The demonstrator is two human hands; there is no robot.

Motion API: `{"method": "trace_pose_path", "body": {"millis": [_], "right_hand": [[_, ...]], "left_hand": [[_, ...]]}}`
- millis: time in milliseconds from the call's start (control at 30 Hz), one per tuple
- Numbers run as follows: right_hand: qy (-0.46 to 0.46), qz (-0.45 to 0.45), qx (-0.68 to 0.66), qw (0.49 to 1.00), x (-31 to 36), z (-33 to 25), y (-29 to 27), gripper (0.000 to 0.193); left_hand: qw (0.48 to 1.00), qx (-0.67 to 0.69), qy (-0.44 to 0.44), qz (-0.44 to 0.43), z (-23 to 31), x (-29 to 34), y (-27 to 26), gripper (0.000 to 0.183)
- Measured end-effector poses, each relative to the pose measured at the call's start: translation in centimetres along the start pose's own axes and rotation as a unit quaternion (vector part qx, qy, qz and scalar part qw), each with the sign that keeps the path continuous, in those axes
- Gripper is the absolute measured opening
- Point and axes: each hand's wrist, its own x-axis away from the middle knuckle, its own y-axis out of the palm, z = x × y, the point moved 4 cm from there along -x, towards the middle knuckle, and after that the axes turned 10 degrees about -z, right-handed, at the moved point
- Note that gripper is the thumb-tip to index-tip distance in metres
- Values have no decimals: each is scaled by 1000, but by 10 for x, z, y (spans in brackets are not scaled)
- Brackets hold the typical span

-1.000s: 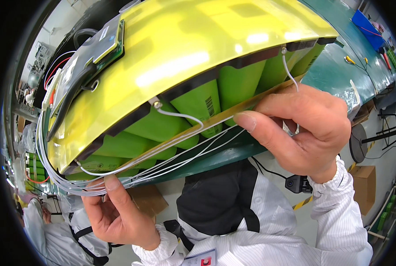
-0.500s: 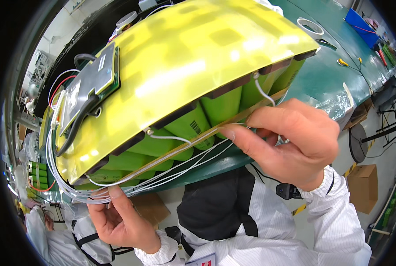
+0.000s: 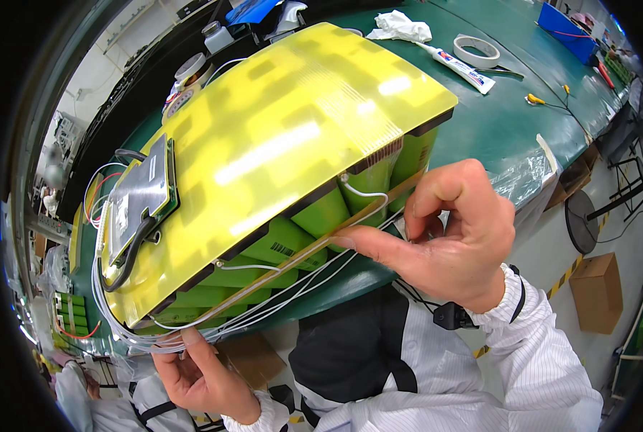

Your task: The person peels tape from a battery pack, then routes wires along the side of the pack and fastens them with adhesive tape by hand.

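Note:
A large battery pack (image 3: 264,144) with a yellow sheet on top and green cells (image 3: 282,241) along its side tilts in front of me. A thin amber strip (image 3: 292,255) runs across the cells, with white wire lying along it. My left hand (image 3: 206,374) pinches a bundle of white wires (image 3: 138,338) at the pack's lower left corner. My right hand (image 3: 454,234) presses its thumb against the strip and wire, its other fingers curled round the wires farther right. A circuit board (image 3: 141,194) with a black cable sits at the pack's left end.
On the green table (image 3: 508,122) lie a tape roll (image 3: 476,52), a white tube (image 3: 458,67), crumpled tissue (image 3: 400,27) and a yellow-tipped lead (image 3: 537,100). A blue bin (image 3: 567,32) stands far right. Cardboard boxes (image 3: 596,294) and a round stool (image 3: 580,223) are on the floor.
The pack appears lower and farther from me, uncovering the tube and tissue behind it. My right thumb has slid left along the strip, apart from the curled fingers. My left hand keeps the wire bundle.

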Motion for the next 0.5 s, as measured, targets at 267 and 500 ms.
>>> {"method": "trace_pose_path", "body": {"millis": [267,500], "right_hand": [[57,-4,-16,998,-2,10,-8,55],[117,-9,-81,990,-5,12,-12,50]], "left_hand": [[1000,-3,0,0,1,-1,1,10],[1000,9,-10,-5,-5,-2,0,10]]}}
